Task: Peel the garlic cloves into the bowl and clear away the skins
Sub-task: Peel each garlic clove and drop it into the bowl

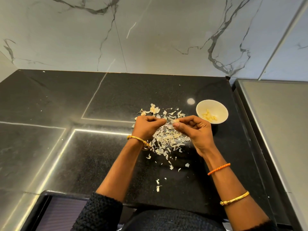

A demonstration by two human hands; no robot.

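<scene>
My right hand [196, 130] pinches a small garlic clove [175, 121] between thumb and forefinger above the black counter. My left hand [146, 126] is curled just left of it, its fingertips close to the clove; what they pinch is too small to tell. Under and around both hands lies a heap of papery garlic skins [168, 139], with stray flakes trailing toward me. A small white bowl [221, 108] stands to the right of my right hand and holds several peeled cloves [209, 116]. At the far left edge of the heap lie what look like unpeeled garlic pieces [154, 110].
The black granite counter [83, 147] stretches left and toward me, its front edge near my body. A marble-look wall [150, 39] rises behind it. A grey metal surface [275, 122] adjoins the counter on the right, just past the bowl.
</scene>
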